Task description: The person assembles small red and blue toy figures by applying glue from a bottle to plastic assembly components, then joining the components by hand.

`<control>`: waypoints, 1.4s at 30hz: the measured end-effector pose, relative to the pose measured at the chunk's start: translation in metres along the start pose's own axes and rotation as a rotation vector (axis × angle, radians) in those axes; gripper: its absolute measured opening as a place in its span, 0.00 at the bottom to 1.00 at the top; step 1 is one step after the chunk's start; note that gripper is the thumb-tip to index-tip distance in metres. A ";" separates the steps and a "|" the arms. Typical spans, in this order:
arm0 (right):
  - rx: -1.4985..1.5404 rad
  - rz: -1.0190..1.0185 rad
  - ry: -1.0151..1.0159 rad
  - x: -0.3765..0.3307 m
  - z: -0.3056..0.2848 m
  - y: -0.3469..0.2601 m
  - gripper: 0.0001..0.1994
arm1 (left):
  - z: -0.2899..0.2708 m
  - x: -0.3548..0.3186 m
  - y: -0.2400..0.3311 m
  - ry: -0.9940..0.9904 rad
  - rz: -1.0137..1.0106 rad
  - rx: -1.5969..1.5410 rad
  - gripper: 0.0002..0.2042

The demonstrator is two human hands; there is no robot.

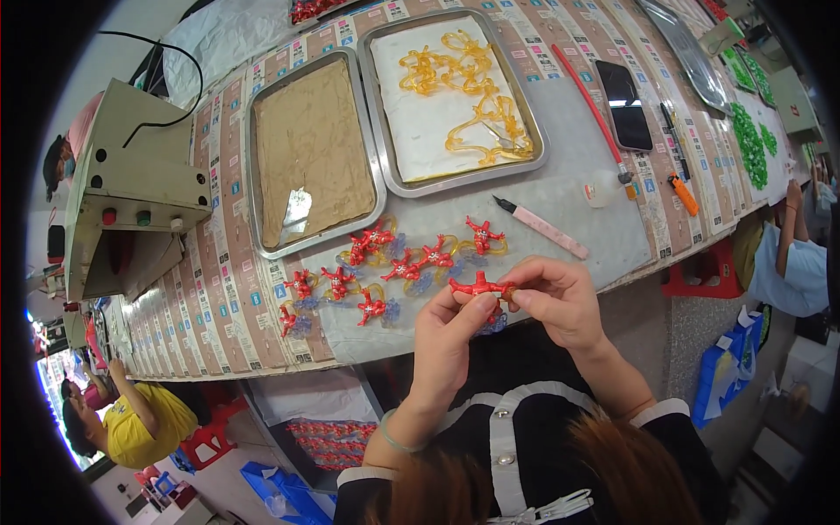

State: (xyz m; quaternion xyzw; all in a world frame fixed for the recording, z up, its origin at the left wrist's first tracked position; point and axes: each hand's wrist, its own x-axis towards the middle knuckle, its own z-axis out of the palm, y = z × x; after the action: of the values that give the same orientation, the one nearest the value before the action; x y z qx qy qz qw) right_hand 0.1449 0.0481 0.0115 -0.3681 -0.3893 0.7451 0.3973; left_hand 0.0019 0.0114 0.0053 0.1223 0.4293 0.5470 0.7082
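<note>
Over the table's front edge, I hold a small red plastic figure [479,285] between both hands. My left hand [453,325] pinches its left side with thumb and fingers. At its other side my right hand [557,302] is closed, thumb against fingertips, where a bit of yellow plastic shows. Some blue plastic shows below the figure; the fingers hide the rest. Left of my hands lie several similar red figures [405,265] with yellow and blue parts. A pink-handled pen-like tool [547,230] with a dark tip rests just beyond my right hand.
Behind are two metal trays, one brown-lined [374,214], one holding yellow plastic loops [472,66]. To the right lie a red rod [588,103], a phone [623,105] and an orange-handled cutter [683,194]. A beige machine [140,166] stands left. Other people sit at both sides.
</note>
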 end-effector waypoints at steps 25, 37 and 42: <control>0.029 -0.125 -0.012 -0.005 0.000 0.006 0.08 | 0.011 -0.001 -0.003 -0.057 0.032 0.008 0.06; -0.097 -0.245 0.031 -0.021 0.004 0.013 0.08 | 0.032 -0.019 0.000 -0.046 0.049 0.045 0.04; -0.133 -0.298 0.041 -0.027 0.002 0.010 0.08 | 0.034 -0.022 -0.008 0.011 0.026 0.071 0.03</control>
State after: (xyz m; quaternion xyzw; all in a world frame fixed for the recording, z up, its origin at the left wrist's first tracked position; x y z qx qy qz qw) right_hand 0.1512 0.0196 0.0102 -0.3470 -0.4800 0.6425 0.4861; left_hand 0.0316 -0.0006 0.0308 0.1501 0.4507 0.5412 0.6938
